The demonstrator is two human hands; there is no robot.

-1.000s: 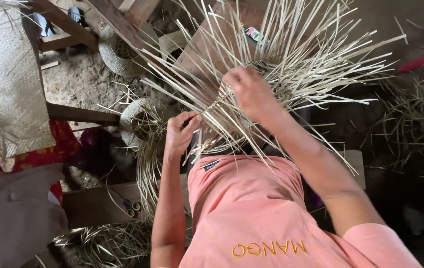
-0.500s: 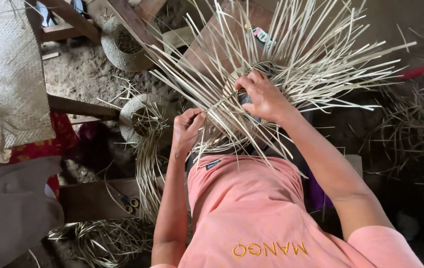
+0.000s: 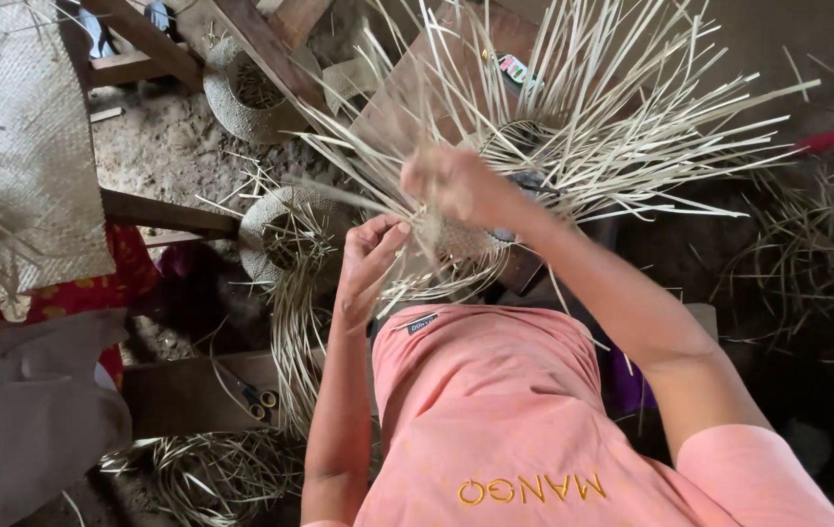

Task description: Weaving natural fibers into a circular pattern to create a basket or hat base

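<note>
Head view shows us at a half-woven straw piece [image 3: 534,146], its loose strips fanning outward from the woven centre so each stays free to pick. Our left hand [image 3: 366,262], just below that centre, has its fingers curled closed on a few strips, pinning the weave. Our right hand [image 3: 456,185], blurred, lies on the centre; we cannot tell its grip. Left of the piece sits a small woven basket [image 3: 285,234].

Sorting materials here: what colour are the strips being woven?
Pale straw-beige strips, seen in the head view.
</note>
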